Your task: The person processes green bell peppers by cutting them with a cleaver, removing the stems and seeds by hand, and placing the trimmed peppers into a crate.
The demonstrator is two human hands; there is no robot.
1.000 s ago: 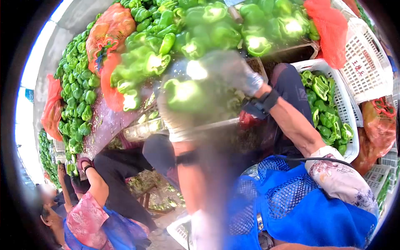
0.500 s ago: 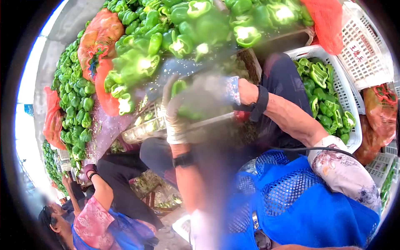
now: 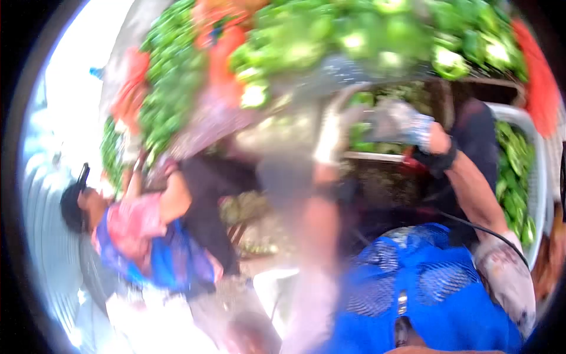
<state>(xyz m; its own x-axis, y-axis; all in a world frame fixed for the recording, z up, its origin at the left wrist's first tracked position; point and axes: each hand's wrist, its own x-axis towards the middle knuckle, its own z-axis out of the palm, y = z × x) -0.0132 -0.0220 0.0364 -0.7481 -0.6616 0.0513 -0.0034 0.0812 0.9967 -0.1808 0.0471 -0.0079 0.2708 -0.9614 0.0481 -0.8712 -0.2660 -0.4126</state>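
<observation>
My left hand, in a pale glove with a dark band at the wrist, curves its fingers around a green bell pepper. Right beside it is my right hand, in a greyish glove with a patterned cuff, its fingers folded in. Whatever it grips is hidden and smeared by motion. Beyond both hands lies a heap of green bell peppers, several of them cut open with pale insides showing. Below the hands is the light rim of a crate.
A white crate of green peppers stands at my right. Red mesh bags lie at the far right and left. To my left sits a co-worker beside another pepper pile.
My view has swung left, so the scene sits further right and more of the co-worker shows. My hands stay close together around the pepper.
</observation>
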